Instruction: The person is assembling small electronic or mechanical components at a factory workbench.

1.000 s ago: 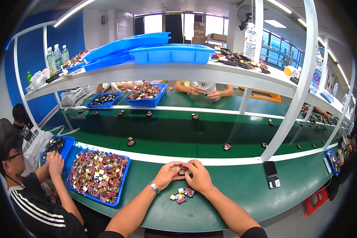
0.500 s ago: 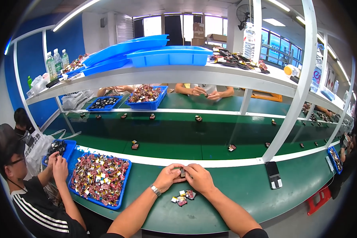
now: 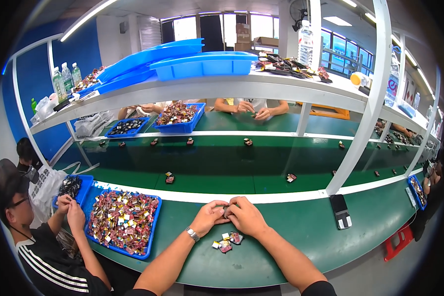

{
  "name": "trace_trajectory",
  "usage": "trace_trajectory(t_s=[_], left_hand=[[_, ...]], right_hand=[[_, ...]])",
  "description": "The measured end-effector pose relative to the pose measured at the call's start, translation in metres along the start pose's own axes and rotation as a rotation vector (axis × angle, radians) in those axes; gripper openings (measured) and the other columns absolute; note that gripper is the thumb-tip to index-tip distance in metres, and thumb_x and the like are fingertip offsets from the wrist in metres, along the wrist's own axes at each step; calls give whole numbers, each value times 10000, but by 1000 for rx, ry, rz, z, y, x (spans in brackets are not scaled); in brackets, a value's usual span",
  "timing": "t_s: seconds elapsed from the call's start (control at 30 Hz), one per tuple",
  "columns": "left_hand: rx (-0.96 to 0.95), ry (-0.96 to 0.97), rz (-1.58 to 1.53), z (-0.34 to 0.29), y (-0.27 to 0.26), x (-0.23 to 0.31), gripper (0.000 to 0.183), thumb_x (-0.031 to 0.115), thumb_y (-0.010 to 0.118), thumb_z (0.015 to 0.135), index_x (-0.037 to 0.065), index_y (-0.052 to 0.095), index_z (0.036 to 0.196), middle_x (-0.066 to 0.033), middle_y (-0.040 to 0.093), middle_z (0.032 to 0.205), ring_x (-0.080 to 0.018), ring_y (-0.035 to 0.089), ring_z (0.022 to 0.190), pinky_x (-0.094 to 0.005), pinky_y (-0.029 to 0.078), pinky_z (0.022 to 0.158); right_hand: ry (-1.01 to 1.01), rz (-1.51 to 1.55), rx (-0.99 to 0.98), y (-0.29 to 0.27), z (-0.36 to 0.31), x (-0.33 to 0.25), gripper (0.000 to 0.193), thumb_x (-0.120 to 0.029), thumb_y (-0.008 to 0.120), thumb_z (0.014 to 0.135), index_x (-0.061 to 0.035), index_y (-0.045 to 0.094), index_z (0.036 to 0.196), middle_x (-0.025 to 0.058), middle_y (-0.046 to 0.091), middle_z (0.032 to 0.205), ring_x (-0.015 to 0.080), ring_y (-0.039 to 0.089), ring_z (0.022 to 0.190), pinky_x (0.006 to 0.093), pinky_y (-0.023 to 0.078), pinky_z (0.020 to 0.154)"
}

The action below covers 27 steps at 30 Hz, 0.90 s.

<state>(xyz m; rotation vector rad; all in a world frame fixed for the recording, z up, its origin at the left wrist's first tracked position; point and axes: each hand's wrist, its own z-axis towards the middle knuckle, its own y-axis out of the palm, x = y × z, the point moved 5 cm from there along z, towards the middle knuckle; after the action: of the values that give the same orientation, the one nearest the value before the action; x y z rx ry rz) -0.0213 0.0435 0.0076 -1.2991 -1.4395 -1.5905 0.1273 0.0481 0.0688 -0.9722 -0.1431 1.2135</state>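
Note:
My left hand (image 3: 209,217), with a metal watch at its wrist, is closed on one side of a small dark part (image 3: 227,211). From the other side my right hand (image 3: 246,217) grips the same part, its fingers bent over the top. Most of the part is hidden by fingers, so its exact kind does not show. On the green bench (image 3: 291,246) just below my hands lies a small cluster of electronic pieces (image 3: 225,245), reddish and black with white and yellow patches.
Left of my hands a blue tray (image 3: 155,224) is heaped with similar pieces, beside a seated co-worker (image 3: 49,251). A black-and-white case (image 3: 340,212) lies to the right. Beyond a white rail, a green belt (image 3: 222,170) carries scattered pieces. Overhead spans a white shelf (image 3: 281,86).
My right fingers have folded further over the dark part, covering more of it. Pieces on the belt have shifted slightly rightward. The whole view has moved a little.

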Motion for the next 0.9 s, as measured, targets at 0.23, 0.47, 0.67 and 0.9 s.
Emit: trace_trajectory(t_s=[0.23, 0.47, 0.67, 0.9], left_hand=[[-20, 1, 31, 0, 2, 1, 308, 62, 477, 1007, 9, 470, 1310, -123, 614, 1178, -193, 634, 1070, -333, 551, 951], [-132, 17, -4, -3, 3, 5, 394, -8, 499, 968, 16, 449, 1358, -136, 591, 1259, -194, 610, 1129, -339, 524, 996], [-156, 23, 5, -4, 5, 6, 387, -2, 541, 955, 15, 466, 1334, -132, 600, 1246, -209, 608, 1142, -374, 522, 1000], [-98, -12, 57, -1, -1, -2, 312, 51, 489, 998, 27, 487, 1309, -119, 627, 1189, -179, 636, 1071, -343, 544, 957]], right_hand=[[66, 44, -22, -1, -6, 8, 96, -93, 703, 804, -88, 682, 898, 85, 565, 1168, 290, 545, 1108, 382, 504, 878], [157, 114, -7, 1, -6, 13, 77, -117, 684, 829, -72, 702, 888, 64, 586, 1201, 272, 539, 1129, 366, 490, 918], [187, 164, -30, 4, -7, 13, 91, -135, 695, 829, -65, 702, 887, 76, 599, 1192, 276, 530, 1152, 371, 462, 957], [166, 258, -106, 2, -10, 10, 116, -152, 697, 836, -60, 707, 906, 97, 586, 1222, 291, 504, 1193, 387, 441, 992]])
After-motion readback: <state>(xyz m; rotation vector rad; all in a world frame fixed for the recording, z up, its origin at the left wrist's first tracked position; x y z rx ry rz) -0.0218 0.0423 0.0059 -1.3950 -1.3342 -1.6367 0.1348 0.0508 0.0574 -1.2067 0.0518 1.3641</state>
